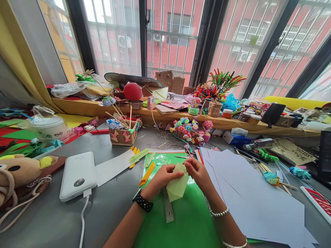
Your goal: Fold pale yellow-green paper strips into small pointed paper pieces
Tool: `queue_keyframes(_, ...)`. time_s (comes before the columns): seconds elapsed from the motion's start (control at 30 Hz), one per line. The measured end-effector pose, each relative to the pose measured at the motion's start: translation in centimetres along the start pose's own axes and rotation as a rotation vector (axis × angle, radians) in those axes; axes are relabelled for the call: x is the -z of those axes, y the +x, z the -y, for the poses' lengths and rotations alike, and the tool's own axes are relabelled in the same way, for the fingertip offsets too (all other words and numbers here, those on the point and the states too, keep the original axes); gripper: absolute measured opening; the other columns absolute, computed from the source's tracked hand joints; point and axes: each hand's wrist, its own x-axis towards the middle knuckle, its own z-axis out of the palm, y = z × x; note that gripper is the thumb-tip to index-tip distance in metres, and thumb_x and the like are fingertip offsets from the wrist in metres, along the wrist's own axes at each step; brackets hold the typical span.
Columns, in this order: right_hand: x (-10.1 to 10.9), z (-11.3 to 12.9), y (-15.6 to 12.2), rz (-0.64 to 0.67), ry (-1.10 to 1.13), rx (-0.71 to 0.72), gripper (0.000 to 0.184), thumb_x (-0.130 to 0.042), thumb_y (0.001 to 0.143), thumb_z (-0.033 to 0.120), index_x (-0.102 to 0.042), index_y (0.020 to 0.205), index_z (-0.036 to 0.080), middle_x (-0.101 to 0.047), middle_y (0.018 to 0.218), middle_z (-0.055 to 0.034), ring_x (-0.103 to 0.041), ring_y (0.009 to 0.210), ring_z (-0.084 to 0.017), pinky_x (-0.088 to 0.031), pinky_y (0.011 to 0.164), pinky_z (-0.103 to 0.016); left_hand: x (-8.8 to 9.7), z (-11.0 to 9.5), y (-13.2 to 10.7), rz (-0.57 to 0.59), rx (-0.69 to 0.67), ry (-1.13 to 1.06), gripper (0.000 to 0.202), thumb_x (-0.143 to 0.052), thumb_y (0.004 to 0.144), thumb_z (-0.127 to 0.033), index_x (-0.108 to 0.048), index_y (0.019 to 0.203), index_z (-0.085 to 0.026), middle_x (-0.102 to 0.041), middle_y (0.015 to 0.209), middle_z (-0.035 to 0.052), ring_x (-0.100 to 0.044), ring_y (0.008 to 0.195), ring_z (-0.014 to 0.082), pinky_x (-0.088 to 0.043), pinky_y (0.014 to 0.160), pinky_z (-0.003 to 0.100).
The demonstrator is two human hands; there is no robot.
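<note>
A pale yellow-green folded paper piece (177,186) is held up between both hands over a green cutting mat (191,220). My left hand (160,181), with a black wristband, pinches its left edge. My right hand (198,174), with a bead bracelet, pinches its top right corner. A clear ruler (169,210) lies on the mat under the paper.
A white power bank (77,175) with a cable lies at left beside a plush toy (18,172). Large white paper sheets (253,199) spread at right. A small box of paper crafts (122,135), paper flowers (190,131) and a cluttered window ledge (165,115) fill the back.
</note>
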Motion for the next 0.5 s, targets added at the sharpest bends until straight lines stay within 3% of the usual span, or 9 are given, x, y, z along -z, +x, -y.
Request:
queue_keyframes(0.1, 0.22, 0.1, -0.05, 0.035, 0.019, -0.02, 0.027, -0.057, 0.064, 0.043, -0.054, 0.06, 0.016, -0.049, 0.052, 0.002, -0.042, 0.047, -0.01, -0.031, 0.042, -0.021, 0.05, 0.22, 0.19, 0.008, -0.001, 0.052, 0.031, -0.062, 0.057, -0.04, -0.06, 0.068, -0.011, -0.053, 0.058, -0.0005, -0.046, 0.052, 0.0097, -0.031, 0.046, 0.02)
queue_keyframes(0.17, 0.21, -0.02, -0.06, 0.019, 0.074, -0.062, 0.026, -0.056, 0.065, 0.041, -0.053, 0.06, 0.016, -0.048, 0.048, 0.0031, -0.041, 0.04, -0.008, -0.029, 0.038, -0.02, 0.19, 0.38, 0.4, -0.048, -0.021, 0.073, 0.032, -0.062, 0.057, -0.039, -0.059, 0.072, -0.011, -0.054, 0.063, 0.0004, -0.048, 0.055, 0.0104, -0.033, 0.048, 0.02)
queue_keyframes(0.27, 0.16, -0.24, 0.0, -0.068, 0.183, -0.126, 0.024, -0.056, 0.066, 0.039, -0.051, 0.066, 0.016, -0.052, 0.048, 0.0029, -0.045, 0.037, -0.008, -0.028, 0.034, -0.019, 0.5, 0.58, 0.7, -0.299, -0.066, 0.008, 0.048, -0.065, 0.055, -0.037, -0.052, 0.095, -0.014, -0.055, 0.089, 0.0059, -0.053, 0.069, 0.014, -0.039, 0.055, 0.021)
queue_keyframes(0.37, 0.15, -0.26, 0.09, -0.149, 0.304, -0.177, 0.024, -0.057, 0.066, 0.038, -0.049, 0.068, 0.016, -0.059, 0.054, -0.0003, -0.054, 0.044, -0.011, -0.036, 0.037, -0.019, 0.69, 0.76, 0.85, -0.504, -0.106, -0.123, 0.066, -0.066, 0.056, -0.036, -0.037, 0.112, -0.017, -0.046, 0.108, 0.012, -0.053, 0.085, 0.0174, -0.043, 0.065, 0.024)
queue_keyframes(0.43, 0.05, -0.15, 0.09, -0.179, 0.394, -0.228, 0.024, -0.058, 0.065, 0.037, -0.047, 0.068, 0.016, -0.063, 0.06, -0.0028, -0.058, 0.05, -0.012, -0.041, 0.043, -0.02, 0.65, 0.89, 0.86, -0.488, -0.125, -0.172, 0.063, -0.064, 0.059, -0.036, -0.037, 0.112, -0.016, -0.046, 0.109, 0.0137, -0.051, 0.091, 0.0187, -0.043, 0.07, 0.026)
queue_keyframes(0.5, -0.23, -0.02, 0.02, -0.175, 0.468, -0.275, 0.024, -0.059, 0.065, 0.036, -0.045, 0.067, 0.016, -0.065, 0.065, -0.0044, -0.06, 0.054, -0.013, -0.044, 0.047, -0.021, 0.48, 1.02, 0.82, -0.364, -0.112, -0.174, 0.052, -0.062, 0.061, -0.036, -0.045, 0.105, -0.015, -0.05, 0.106, 0.0132, -0.052, 0.092, 0.0199, -0.043, 0.07, 0.027)
